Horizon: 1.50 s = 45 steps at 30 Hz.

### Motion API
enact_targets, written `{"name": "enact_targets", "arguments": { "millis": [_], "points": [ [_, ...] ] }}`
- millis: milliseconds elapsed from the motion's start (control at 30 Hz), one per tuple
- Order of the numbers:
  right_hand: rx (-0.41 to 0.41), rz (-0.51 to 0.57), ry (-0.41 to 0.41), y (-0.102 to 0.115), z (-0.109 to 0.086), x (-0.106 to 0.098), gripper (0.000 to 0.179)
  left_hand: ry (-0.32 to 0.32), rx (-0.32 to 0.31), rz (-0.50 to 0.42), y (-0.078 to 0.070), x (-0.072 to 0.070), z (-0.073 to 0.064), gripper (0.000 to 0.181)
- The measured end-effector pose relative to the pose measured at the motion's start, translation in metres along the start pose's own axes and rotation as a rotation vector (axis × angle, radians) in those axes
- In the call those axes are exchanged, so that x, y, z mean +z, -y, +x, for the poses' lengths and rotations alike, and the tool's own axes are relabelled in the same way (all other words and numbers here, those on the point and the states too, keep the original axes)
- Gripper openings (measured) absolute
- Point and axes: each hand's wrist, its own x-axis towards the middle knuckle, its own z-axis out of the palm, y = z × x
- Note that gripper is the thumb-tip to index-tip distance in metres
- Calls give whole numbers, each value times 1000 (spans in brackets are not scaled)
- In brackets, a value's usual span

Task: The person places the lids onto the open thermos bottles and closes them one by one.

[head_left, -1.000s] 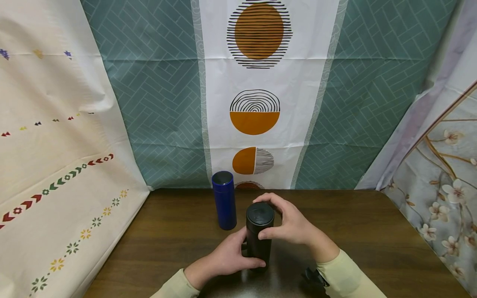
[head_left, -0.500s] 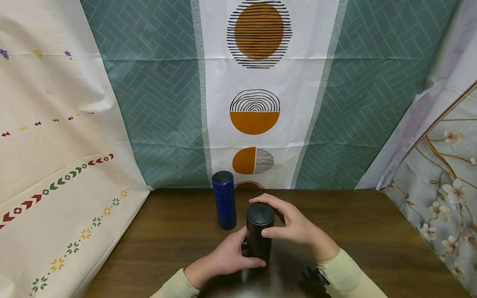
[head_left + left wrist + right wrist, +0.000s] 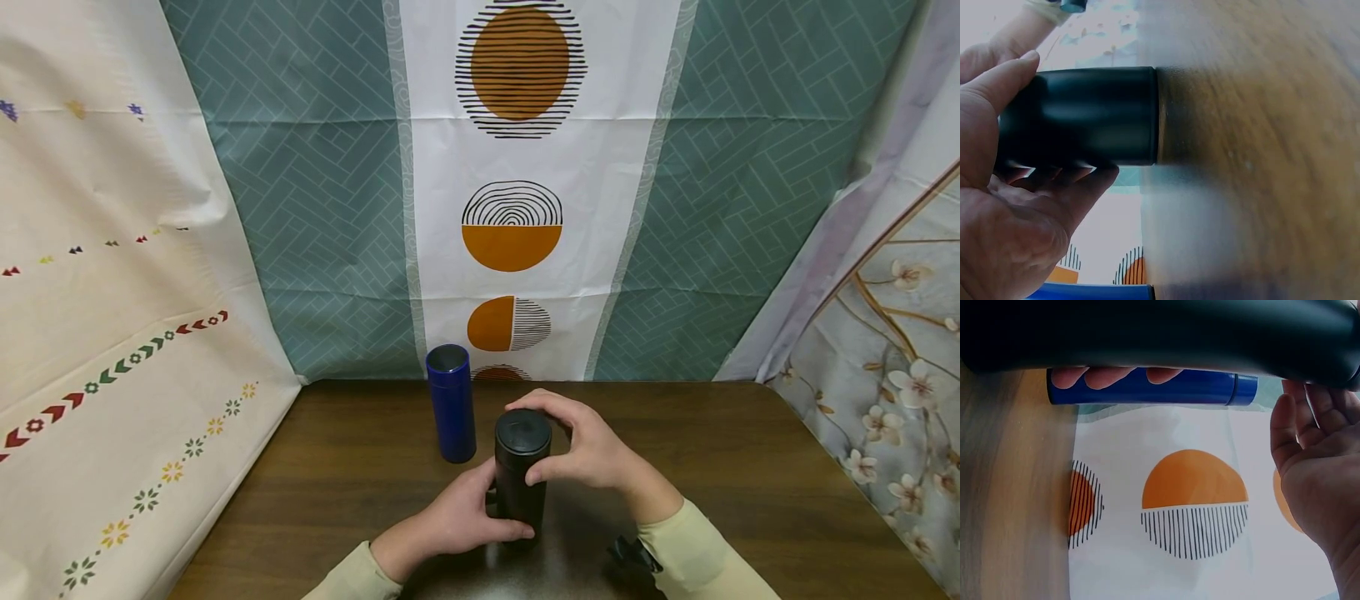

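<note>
A black thermos flask (image 3: 521,500) with a flat round lid (image 3: 522,431) stands upright on the wooden table. My left hand (image 3: 461,512) grips its lower body, thumb across the near side and fingers behind. In the left wrist view, the base of the flask (image 3: 1091,115) meets the tabletop, with my left thumb (image 3: 1013,78) along one side. My right hand (image 3: 592,446) is curved round the lid end, thumb in front and fingers at the far rim. The right wrist view has the right fingers (image 3: 1319,415) partly hidden behind the flask's top.
A blue flask (image 3: 453,417) stands upright behind and left of the black one, near the table's (image 3: 337,475) back edge. Patterned cloth (image 3: 330,250) hangs behind the table, with a pale cloth (image 3: 135,375) at the left and a flowered one (image 3: 892,392) at the right.
My right thumb and fingertips have shifted slightly round the lid end, one way and then partly back. The left hand and both flasks keep their places.
</note>
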Motion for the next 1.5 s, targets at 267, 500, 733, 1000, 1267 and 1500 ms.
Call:
{"name": "enact_targets", "arguments": {
  "millis": [267,500,733,1000,1267,1500],
  "points": [
    [-1,-36,-49,0,0,3,77,2,2,-5,-2,-1,0,76],
    [5,-8,-50,0,0,4,77,1,4,4,-2,0,0,76],
    [50,48,12,2,-3,2,76,2,3,7,-1,-1,0,78],
    [26,105,81,1,-3,-1,74,8,7,0,0,-1,0,79],
    [74,76,53,5,-2,-3,75,5,6,-5,-2,-1,0,78],
    [86,102,33,3,-2,-2,73,8,5,-16,-3,0,0,76]
  ]
}}
